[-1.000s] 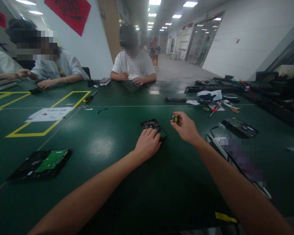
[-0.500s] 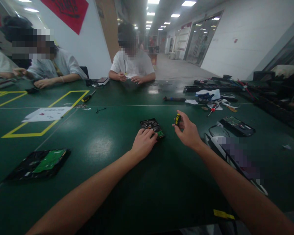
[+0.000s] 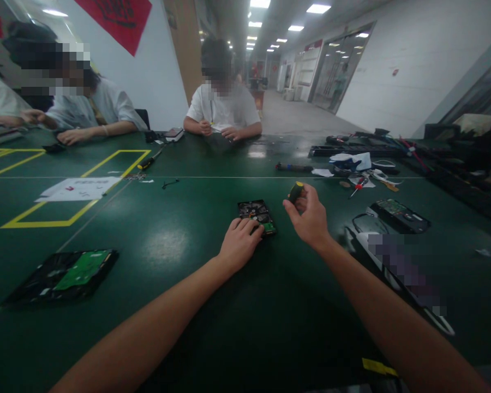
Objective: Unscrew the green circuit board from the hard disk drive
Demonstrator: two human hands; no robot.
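At the middle of the green table (image 3: 180, 338), a hard drive (image 3: 251, 208) lies flat, its black casing and a strip of green board showing. Over its near part rests the left hand (image 3: 241, 241), fingers side by side and bent onto it; whether they grip its edges I cannot tell. Just right of the drive, the right hand (image 3: 309, 215) holds a dark handle (image 3: 296, 192) with a yellow end, pinched between thumb and fingers and tilted, apart from the drive.

Farther right lies a second drive (image 3: 400, 215), and on the near left a third drive (image 3: 84, 268), its green board facing up. Beyond that one, a white sheet (image 3: 73, 189) lies across a yellow tape outline (image 3: 41, 224), with a yellow-and-black screwdriver (image 3: 146, 164) by the outline's far right corner. On the far right, a red-handled screwdriver (image 3: 360, 184) lies among papers and cables. At the far edge sits a person in white (image 3: 225, 112), both hands at the table; another person (image 3: 94, 109) sits on the far left.
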